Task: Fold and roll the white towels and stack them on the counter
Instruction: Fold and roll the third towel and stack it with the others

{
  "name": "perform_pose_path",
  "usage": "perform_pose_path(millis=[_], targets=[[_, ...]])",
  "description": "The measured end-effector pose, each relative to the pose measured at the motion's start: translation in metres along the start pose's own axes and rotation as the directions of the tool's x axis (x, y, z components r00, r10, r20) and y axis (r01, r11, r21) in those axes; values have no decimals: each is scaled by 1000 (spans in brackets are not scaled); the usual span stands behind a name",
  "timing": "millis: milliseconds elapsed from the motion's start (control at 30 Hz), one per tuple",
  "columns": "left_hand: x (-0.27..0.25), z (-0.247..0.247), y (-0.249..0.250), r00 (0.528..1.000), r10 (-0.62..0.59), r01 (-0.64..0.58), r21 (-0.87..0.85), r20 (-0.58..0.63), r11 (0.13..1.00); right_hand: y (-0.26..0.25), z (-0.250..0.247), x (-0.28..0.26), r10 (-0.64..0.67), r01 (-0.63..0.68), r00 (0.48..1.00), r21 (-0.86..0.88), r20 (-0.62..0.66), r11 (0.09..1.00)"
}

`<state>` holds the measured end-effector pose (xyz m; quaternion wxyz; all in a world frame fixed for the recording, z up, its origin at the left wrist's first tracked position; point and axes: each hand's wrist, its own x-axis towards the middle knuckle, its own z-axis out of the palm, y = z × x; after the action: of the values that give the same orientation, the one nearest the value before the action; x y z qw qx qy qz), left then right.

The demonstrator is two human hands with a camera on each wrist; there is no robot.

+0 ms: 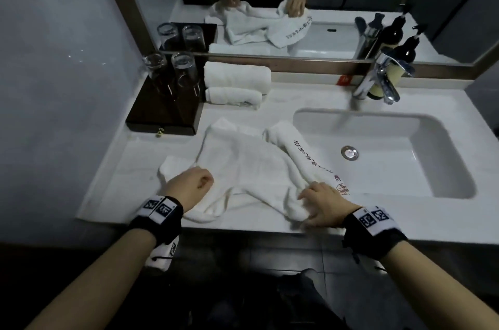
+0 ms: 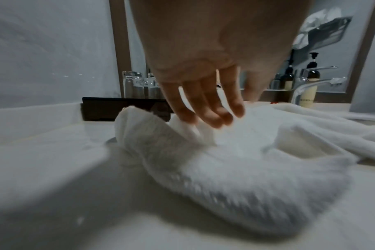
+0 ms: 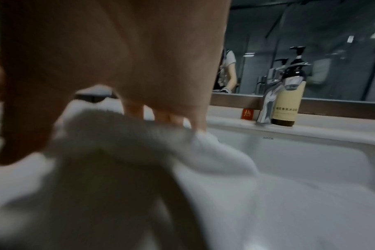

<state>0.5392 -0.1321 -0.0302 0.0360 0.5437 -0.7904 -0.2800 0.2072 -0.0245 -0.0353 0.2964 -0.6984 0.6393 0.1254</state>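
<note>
White towel (image 1: 251, 167) lies crumpled on surface (image 1: 121, 181) at 6 o'clock, left of sink (image 1: 378, 151). Left hand (image 1: 189, 184) & right hand (image 1: 324, 205) each pinch a near corner, prob. to spread it flat for folding. Two rolled towels (image 1: 235, 86) wait at 12 o'clock.

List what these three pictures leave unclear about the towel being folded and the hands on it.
- Left hand, head view: its own back hides the fingertips; the left wrist view blurs them.
- Right hand, right wrist view: motion blur and the towel hide its fingertips.
- Printed lettering, head view: too small and blurred to read.
- Towel's near edge, head view: bunched under both hands, so its fold lines cannot be told.
</note>
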Motion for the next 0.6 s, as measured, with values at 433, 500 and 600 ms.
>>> perform_pose_path(millis=[433,500,600], targets=[[47,-8,-41,947,-314,287,257,73,923,26,-1,40,615,-537,787,443,-42,718],[45,-7,-41,937,-324,289,238,127,927,24,2,39,582,-406,787,537,-206,739],[45,-16,-44,923,-370,352,150,107,924,22,-5,33,555,-243,723,600,-411,762]])
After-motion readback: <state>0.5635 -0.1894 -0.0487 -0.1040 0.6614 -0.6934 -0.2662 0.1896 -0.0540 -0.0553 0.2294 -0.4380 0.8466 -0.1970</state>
